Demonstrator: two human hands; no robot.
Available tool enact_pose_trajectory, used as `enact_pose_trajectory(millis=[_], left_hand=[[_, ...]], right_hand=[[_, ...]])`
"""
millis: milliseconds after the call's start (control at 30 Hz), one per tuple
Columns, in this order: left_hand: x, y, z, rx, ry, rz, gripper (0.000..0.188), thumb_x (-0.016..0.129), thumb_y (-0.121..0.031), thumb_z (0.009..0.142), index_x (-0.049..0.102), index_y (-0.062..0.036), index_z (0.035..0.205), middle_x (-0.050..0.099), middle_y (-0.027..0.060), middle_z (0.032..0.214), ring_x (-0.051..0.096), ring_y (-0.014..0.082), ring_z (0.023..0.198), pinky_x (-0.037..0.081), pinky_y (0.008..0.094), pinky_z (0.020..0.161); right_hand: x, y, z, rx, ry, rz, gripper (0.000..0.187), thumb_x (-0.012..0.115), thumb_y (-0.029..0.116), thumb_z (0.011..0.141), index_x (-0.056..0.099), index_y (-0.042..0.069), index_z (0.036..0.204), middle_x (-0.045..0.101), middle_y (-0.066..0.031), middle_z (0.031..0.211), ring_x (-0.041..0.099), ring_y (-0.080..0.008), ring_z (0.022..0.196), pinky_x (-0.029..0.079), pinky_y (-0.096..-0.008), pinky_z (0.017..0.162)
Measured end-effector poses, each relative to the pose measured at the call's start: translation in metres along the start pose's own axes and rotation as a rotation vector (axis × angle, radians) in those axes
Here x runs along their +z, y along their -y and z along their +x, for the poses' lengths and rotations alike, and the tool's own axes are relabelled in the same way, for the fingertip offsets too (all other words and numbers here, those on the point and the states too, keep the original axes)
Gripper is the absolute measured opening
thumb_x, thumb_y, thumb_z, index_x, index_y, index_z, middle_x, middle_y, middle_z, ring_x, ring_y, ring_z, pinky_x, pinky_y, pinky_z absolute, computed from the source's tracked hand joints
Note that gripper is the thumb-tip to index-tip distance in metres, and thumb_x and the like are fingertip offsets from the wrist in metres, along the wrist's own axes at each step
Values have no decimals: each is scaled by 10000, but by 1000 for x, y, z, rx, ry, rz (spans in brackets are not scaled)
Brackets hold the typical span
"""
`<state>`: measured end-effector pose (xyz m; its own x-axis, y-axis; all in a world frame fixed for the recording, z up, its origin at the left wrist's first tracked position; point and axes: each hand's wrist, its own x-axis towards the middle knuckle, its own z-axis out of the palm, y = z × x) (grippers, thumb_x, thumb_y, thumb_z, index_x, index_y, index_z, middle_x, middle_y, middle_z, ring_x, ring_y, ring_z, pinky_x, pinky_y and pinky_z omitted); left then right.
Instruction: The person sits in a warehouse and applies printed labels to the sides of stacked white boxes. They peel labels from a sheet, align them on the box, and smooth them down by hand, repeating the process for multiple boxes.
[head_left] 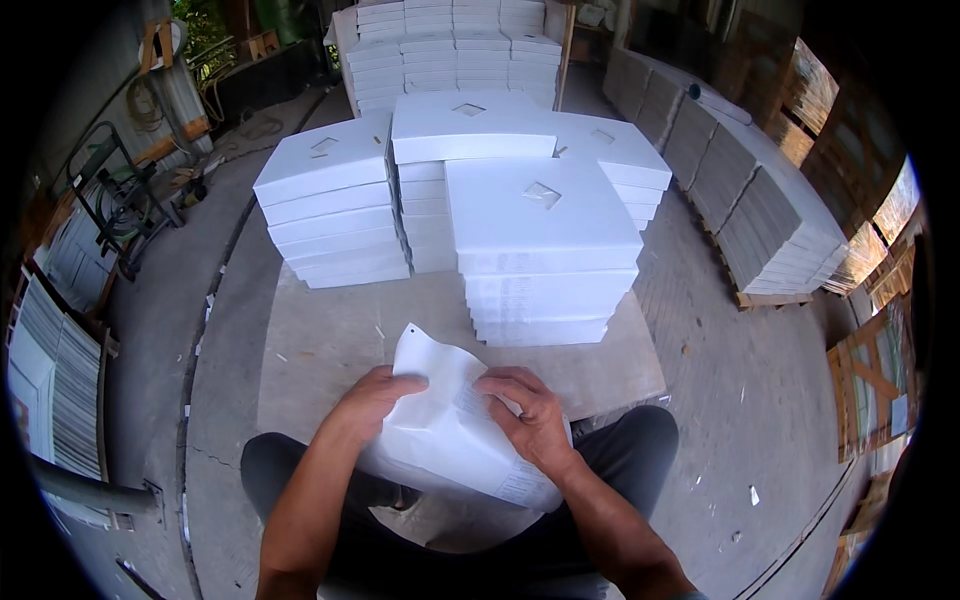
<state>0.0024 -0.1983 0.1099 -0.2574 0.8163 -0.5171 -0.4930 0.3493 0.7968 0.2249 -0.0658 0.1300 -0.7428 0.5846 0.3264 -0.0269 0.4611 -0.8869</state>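
Observation:
A limp white printed bag or sheet (pixel 430 430) lies over my lap, with a small dark hole in its raised far corner. My left hand (pixel 375 398) is closed on its left edge, thumb on top. On the other side, my right hand (pixel 525 410) pinches its upper right part with curled fingers, and small print shows beside them. Just beyond stands a stack of flat white boxes (pixel 545 215) with a diamond-shaped mark on its top. More such white boxes (pixel 325 190) are stacked behind it to the left and at the back.
The stacks stand on a low board (pixel 330 330) in front of my knees. Farther back is a large pile of white packs (pixel 450 50). Long pale stacks (pixel 740 190) line the right, on a pallet. A hand truck (pixel 115 195) and leaning panels (pixel 65 380) are at left.

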Motion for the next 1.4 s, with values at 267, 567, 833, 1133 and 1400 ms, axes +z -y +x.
enact_pose_trajectory(millis=[267, 567, 833, 1133, 1400], left_hand=[[-3, 3, -2, -15, 61, 57, 415, 707, -155, 867, 647, 42, 1228, 704, 140, 1121, 699, 236, 969, 552, 355, 861], [-9, 12, -10, 42, 71, 114, 374, 694, -179, 873, 673, 57, 1163, 715, 137, 1062, 696, 228, 919, 537, 352, 816], [-17, 19, -23, 67, 131, 144, 389, 693, -167, 857, 676, 50, 1179, 712, 131, 1068, 685, 229, 927, 525, 353, 833], [-19, 17, -57, 65, 157, 281, 454, 706, -219, 836, 671, 40, 1208, 704, 137, 1110, 676, 232, 977, 521, 346, 855], [-29, 22, -87, 79, 91, 247, 469, 709, -200, 834, 659, 32, 1238, 702, 136, 1134, 671, 233, 1011, 517, 336, 885]], right_hand=[[13, 16, 4, -544, 153, -560, 378, 679, -9, 737, 753, 145, 1074, 599, -34, 1214, 567, -249, 1136, 483, -381, 954], [13, 35, 5, -694, 222, -613, 284, 726, 1, 720, 744, 108, 982, 654, -30, 1121, 620, -251, 1044, 517, -383, 882], [20, 58, 3, -780, 255, -652, 176, 710, 50, 745, 714, 84, 917, 663, -14, 1098, 617, -213, 1044, 493, -350, 888], [17, 96, -5, -913, 377, -755, 219, 685, 94, 729, 698, 67, 945, 670, -30, 1115, 603, -216, 1100, 486, -355, 916], [9, 122, -31, -938, 268, -760, 191, 713, 63, 721, 697, 61, 911, 680, -34, 1074, 618, -220, 1054, 499, -368, 889]])
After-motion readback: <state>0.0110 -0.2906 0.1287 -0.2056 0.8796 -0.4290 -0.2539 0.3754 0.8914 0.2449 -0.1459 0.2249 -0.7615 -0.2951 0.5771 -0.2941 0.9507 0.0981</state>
